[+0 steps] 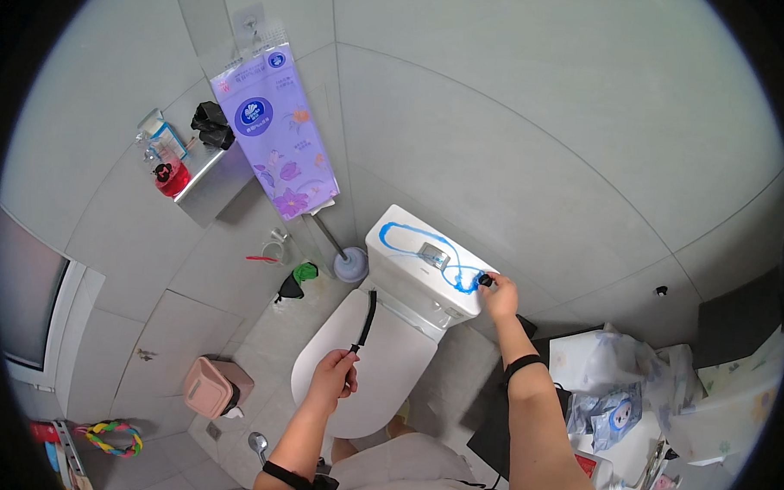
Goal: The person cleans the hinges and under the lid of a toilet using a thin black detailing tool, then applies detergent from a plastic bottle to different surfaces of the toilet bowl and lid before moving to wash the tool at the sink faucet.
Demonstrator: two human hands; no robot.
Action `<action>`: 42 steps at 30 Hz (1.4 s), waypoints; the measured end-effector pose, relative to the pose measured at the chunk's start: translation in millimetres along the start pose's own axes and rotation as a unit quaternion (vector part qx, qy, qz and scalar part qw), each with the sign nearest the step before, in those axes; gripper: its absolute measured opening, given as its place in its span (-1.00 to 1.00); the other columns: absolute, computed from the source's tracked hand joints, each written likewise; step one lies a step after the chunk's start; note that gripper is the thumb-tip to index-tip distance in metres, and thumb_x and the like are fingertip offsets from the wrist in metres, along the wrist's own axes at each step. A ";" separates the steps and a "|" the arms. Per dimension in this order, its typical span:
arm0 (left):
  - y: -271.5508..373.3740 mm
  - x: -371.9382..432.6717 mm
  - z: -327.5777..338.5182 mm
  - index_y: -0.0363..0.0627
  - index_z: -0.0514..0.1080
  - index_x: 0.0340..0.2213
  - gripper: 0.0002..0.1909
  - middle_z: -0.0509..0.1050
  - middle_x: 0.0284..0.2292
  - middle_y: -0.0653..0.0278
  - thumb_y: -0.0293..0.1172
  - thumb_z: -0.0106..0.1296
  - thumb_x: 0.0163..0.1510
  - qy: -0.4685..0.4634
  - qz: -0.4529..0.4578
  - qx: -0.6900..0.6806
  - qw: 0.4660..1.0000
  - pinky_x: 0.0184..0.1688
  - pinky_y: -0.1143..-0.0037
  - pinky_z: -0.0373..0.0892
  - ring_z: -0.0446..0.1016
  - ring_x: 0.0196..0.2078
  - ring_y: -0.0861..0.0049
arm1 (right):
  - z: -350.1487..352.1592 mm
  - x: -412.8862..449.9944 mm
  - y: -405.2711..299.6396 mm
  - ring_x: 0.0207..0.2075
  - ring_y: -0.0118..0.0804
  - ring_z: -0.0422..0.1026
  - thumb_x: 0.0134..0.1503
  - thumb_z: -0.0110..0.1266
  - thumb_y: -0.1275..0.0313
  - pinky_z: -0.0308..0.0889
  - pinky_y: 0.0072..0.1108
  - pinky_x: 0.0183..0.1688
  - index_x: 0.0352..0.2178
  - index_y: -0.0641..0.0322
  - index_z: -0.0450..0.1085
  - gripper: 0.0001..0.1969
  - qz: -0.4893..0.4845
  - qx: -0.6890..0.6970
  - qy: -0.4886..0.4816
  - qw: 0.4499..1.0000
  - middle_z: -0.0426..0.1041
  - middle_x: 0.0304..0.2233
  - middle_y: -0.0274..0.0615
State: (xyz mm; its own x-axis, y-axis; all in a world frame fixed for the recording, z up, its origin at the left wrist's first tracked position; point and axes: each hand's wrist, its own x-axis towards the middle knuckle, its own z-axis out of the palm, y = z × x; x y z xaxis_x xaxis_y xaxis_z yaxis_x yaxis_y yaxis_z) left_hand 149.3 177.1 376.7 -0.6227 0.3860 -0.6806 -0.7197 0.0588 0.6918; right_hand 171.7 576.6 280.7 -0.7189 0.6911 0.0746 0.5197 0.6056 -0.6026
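My left hand (335, 378) grips the handle of a narrow black brush (369, 319), its long head lying above the closed white toilet lid (397, 368). At the right end of the white toilet tank (423, 280), my right hand (499, 297) holds a small black object (485, 280), perhaps a scrub brush, against the tank top. Blue gel (421, 231) runs in a loop over the tank top and around the flush button (434, 255), with a thicker patch beside my right fingers.
A plunger (350, 264) stands left of the tank. Purple tissue packaging (279, 131) hangs beside a wall shelf (216, 187) with bottles. A pink bin (211, 388) is at the lower left. Bagged items and wipes (616, 418) crowd the right side.
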 end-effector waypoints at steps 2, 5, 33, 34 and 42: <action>5.6 3.4 -7.0 -0.12 0.30 -0.37 -0.86 0.27 -0.70 0.37 -0.31 -0.13 0.14 0.001 -0.003 0.006 1.000 -0.77 0.67 -0.02 0.27 -0.74 0.64 | 2.2 5.3 -17.7 -0.18 -0.12 0.39 -0.21 0.24 0.39 0.29 -0.43 -0.10 -0.25 0.16 0.45 -0.62 0.042 0.017 -0.010 0.999 0.47 -0.26 -0.11; 10.8 14.1 -14.8 -0.11 0.31 -0.37 -0.85 0.28 -0.69 0.38 -0.30 -0.12 0.13 -0.018 -0.018 0.002 1.000 -0.77 0.67 -0.01 0.28 -0.73 0.65 | 13.7 27.0 -41.7 -0.24 -0.14 0.43 -0.20 0.25 0.37 0.32 -0.43 -0.16 -0.24 0.18 0.45 -0.61 0.046 0.089 -0.021 0.995 0.48 -0.30 -0.12; 34.1 29.2 -2.5 -0.15 0.31 -0.37 -0.86 0.27 -0.71 0.35 -0.33 -0.12 0.12 -0.173 -0.014 0.048 0.984 -0.80 0.66 -0.04 0.26 -0.76 0.64 | -24.7 -106.9 -59.6 -0.42 -0.30 0.38 -0.24 0.19 0.43 0.31 -0.53 -0.30 -0.37 0.33 0.37 -0.67 0.154 0.176 0.269 0.934 0.39 -0.49 -0.17; 32.3 26.3 10.1 -0.18 0.30 -0.36 -0.84 0.26 -0.72 0.34 -0.34 -0.14 0.13 -0.188 -0.018 0.059 0.980 -0.81 0.66 -0.03 0.26 -0.76 0.63 | -40.5 -136.3 -35.5 -0.43 -0.30 0.38 -0.23 0.20 0.42 0.30 -0.53 -0.31 -0.38 0.33 0.37 -0.68 0.174 0.185 0.308 0.917 0.39 -0.48 -0.16; -20.5 0.1 78.8 -0.25 0.27 -0.36 -0.80 0.27 -0.70 0.30 -0.33 -0.18 0.15 -0.316 -0.068 0.153 0.934 -0.80 0.62 0.01 0.21 -0.77 0.57 | -133.9 -379.6 48.0 -0.37 -0.18 0.37 -0.22 0.27 0.29 0.29 -0.42 -0.27 -0.39 0.28 0.41 -0.64 0.396 -0.085 0.481 0.777 0.39 -0.41 -0.14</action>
State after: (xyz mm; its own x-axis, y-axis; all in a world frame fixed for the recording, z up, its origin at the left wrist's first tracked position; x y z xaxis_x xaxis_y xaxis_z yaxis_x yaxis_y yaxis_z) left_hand 188.1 248.5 381.4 -0.1570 0.8157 -0.5567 -0.5969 0.3707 0.7115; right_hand 531.4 396.2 329.9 0.4946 0.7987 0.3428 0.7355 -0.1745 -0.6547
